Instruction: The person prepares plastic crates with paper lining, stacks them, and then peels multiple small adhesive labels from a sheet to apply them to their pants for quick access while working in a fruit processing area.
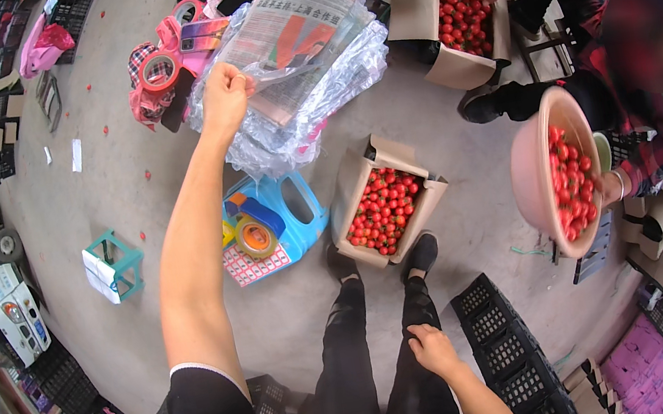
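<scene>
My left hand is stretched far forward and pinches the edge of a clear plastic sheet on a stack of crinkled plastic. A sheet of newspaper shows on top of that stack. My right hand lies loosely against my right thigh, fingers apart, with nothing in it. Between my feet and the stack stands an open cardboard box filled with small red tomatoes. Left of the box is a blue carrier with a tape dispenser on it.
At right, a person tilts a pink basin of tomatoes and reaches into another box. A green stool stands left. Black crates are close by my right leg. Tape rolls and a phone lie beside the plastic.
</scene>
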`<state>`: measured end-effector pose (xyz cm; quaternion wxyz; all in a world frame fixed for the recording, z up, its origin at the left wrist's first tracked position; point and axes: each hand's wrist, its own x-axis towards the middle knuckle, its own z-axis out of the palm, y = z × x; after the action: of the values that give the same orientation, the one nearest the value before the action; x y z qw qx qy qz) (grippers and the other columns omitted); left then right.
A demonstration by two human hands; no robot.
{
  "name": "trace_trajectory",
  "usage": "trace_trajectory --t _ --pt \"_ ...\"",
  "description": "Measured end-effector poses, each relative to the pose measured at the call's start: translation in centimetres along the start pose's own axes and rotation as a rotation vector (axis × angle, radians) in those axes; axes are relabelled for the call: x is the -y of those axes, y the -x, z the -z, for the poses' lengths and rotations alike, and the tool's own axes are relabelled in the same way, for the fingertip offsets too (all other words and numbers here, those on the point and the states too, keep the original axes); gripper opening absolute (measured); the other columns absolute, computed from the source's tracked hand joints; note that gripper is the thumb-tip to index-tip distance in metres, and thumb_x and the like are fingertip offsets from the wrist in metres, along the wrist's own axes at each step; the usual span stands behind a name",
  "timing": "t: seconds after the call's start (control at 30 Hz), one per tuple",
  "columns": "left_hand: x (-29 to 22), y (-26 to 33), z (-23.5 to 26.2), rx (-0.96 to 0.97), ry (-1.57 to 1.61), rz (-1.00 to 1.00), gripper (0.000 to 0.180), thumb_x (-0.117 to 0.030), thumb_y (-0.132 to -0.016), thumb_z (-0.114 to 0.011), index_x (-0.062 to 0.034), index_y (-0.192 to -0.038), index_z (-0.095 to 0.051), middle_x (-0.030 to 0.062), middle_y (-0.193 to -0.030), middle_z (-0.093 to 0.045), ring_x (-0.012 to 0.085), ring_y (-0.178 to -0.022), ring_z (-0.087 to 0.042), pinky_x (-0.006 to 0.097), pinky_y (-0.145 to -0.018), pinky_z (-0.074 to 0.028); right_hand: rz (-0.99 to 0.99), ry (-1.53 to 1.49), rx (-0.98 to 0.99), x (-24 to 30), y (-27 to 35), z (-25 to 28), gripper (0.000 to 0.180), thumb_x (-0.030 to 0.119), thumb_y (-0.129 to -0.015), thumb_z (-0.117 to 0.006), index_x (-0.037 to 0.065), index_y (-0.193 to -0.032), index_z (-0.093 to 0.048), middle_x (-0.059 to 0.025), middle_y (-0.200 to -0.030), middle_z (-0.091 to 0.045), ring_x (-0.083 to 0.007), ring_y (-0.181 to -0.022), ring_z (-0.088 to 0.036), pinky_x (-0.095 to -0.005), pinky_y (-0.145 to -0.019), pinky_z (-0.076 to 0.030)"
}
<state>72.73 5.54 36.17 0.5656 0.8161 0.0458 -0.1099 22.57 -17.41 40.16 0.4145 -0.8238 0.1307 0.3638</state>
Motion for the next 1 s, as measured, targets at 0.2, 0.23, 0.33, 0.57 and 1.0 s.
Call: trace_trajectory --t 0.2,0.23,0.33,0.57,1.0 --pt "-2.2 1.6 -2.1 0.14 -0.754 -0.652 0.026 0.001 -0.072 -0.06 -0.0015 -0.098 -0.057 0.0133 -0.086 -0.057 0.0293 -0.088 -0.059 0.038 -0.08 -0.047 0.008 -0.018 -0.006 -0.1 -0.5 -0.1 0.026 0.012 -0.08 -0.06 0.002 -0.104 -0.061 -0.0152 -0.095 -0.062 -0.0332 -0.091 -0.06 -0.0421 -0.081 -0.047" --pt "-2.4 1.5 -1.6 0.087 -0.763 -0.635 0.025 0.001 -0.071 -0.061 -0.0019 -0.096 -0.059 0.0144 -0.088 -0.056 0.0315 -0.089 -0.057 0.039 -0.081 -0.047 0.028 -0.007 -0.002 -0.2 -0.6 -0.2 0.025 0.012 -0.08 -0.06 0.002 -0.103 -0.061 -0.0152 -0.095 -0.062 -0.0332 -0.091 -0.059 -0.0421 -0.081 -0.047" --pt "-4.5 0.2 0.5 -0.16 -0.721 -0.711 0.016 0.001 -0.07 -0.061 -0.0029 -0.084 -0.066 0.0154 -0.086 -0.054 0.0336 -0.085 -0.055 0.04 -0.077 -0.045 0.076 0.007 0.008 0.0 -1.1 0.0 0.025 0.012 -0.08 -0.06 0.003 -0.103 -0.062 -0.0156 -0.094 -0.062 -0.0336 -0.091 -0.059 -0.0425 -0.081 -0.046" --pt "-15.5 16.7 -1.5 0.213 -0.675 -1.01 0.027 -0.006 -0.059 -0.063 -0.0039 -0.086 -0.064 0.0147 -0.109 -0.063 0.0274 -0.092 -0.06 0.038 -0.076 -0.042 -0.074 -1.029 0.052 3.3 -10.1 6.7 0.046 0.014 -0.089 -0.059 0.0 -0.131 -0.046 -0.0141 -0.123 -0.057 -0.0196 -0.114 -0.054 -0.0309 -0.096 -0.043" --pt "14.2 38.3 -12.9 -0.116 0.187 0.717 0.011 -0.003 -0.085 -0.055 0.0014 -0.095 -0.057 0.0051 -0.088 -0.063 0.0119 -0.077 -0.056 0.026 -0.072 -0.045 -0.345 -1.529 -0.151 -13.7 -19.8 5.4 0.049 0.008 -0.075 -0.069 -0.001 -0.12 -0.051 -0.0074 -0.112 -0.06 -0.0241 -0.1 -0.058 -0.0397 -0.095 -0.043"
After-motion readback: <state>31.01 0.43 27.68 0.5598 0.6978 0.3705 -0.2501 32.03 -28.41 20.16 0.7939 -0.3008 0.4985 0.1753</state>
